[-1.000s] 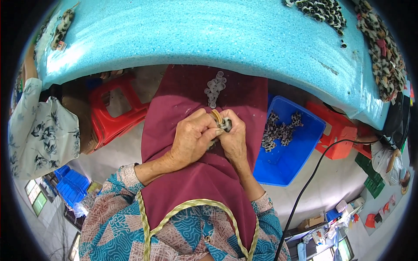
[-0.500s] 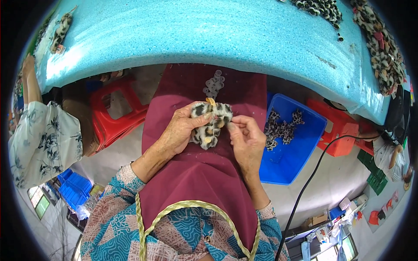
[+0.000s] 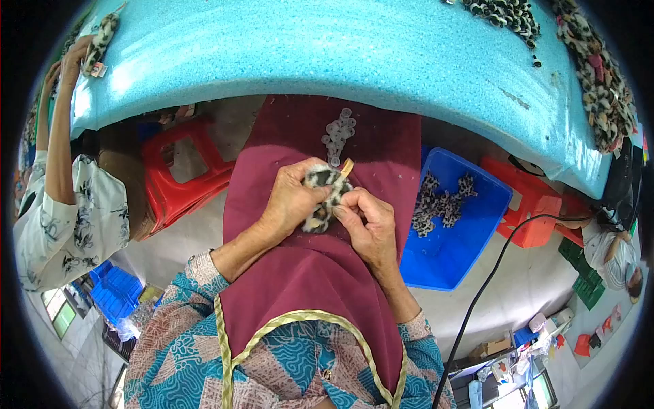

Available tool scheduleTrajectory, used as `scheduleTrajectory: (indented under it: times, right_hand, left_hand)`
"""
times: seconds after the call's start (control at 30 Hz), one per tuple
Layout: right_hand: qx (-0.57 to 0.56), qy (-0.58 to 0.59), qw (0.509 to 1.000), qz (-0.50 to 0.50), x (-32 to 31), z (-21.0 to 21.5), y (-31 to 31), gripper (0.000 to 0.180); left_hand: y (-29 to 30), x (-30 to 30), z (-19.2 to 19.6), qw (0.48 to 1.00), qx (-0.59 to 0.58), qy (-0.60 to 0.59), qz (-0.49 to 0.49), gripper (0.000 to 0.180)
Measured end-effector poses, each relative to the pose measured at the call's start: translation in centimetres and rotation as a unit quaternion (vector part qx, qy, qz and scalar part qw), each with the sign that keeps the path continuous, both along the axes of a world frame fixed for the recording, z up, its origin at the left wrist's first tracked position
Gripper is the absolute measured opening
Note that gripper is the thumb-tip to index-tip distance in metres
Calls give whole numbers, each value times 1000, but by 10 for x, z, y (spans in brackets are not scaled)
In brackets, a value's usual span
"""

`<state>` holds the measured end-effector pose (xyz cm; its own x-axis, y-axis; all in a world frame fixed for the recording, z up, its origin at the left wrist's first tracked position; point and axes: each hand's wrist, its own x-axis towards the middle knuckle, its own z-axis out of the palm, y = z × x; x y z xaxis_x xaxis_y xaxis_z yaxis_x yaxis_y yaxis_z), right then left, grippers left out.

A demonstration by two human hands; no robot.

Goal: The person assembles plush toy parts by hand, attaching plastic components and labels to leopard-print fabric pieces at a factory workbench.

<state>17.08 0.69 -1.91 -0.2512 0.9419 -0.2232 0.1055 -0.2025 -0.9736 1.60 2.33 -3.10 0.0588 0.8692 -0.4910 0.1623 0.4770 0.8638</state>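
A small black-and-white spotted plush toy (image 3: pixel 315 223) with tan patches is held over the lap of my maroon apron. My left hand (image 3: pixel 291 199) is closed around its left side, thumb across the fur. With thumb and forefinger together, my right hand (image 3: pixel 371 221) pinches at the toy's right edge; the fingers cover that spot. A yellowish loop (image 3: pixel 347 168) sticks up from the toy's top. Just beyond it, several clear round plastic discs (image 3: pixel 335 140) lie on the apron (image 3: pixel 279 157).
A light-blue table (image 3: pixel 327 61) spans the far side, with heaps of spotted plush (image 3: pixel 599 88) at its right. Right of me stands a blue bin (image 3: pixel 443 262) holding spotted pieces. Red stools (image 3: pixel 180 177) are under the table. A black cable (image 3: pixel 470 300) hangs at right. Another person (image 3: pixel 75 218) works at left.
The toy has been turned and tucked between my hands, so its front is less visible. My right hand has come inward to the left. The other person's arms now reach onto the table.
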Motion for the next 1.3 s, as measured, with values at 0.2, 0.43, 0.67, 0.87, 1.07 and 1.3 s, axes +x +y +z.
scheduleTrajectory:
  times: [0.2, 0.43, 0.67, 0.87, 1.07, 1.3]
  right_hand:
    - [-160, 141, 971, -109, 21, -17, 3, 15]
    - [-260, 293, 917, -80, 0, -14, -9, 36]
    - [-267, 275, 913, -139, -4, -1, -10, 33]
    - [-269, 218, 938, -12, 12, 20, 1, 27]
    - [-115, 68, 989, -66, 24, 12, 14, 28]
    - [-242, 185, 947, -105, -3, 3, 11, 14]
  left_hand:
    - [8, -8, 9, 906, -284, -297, 99, 18]
    - [2, -9, 13, 998, 0, -40, 44, 42]
    - [-7, -10, 30, 926, 286, 188, -159, 55]
    - [3, -26, 16, 960, -145, -237, -10, 42]
    - [5, -36, 10, 785, -332, -517, 80, 37]
    - [-11, -26, 1, 733, -359, -565, 122, 42]
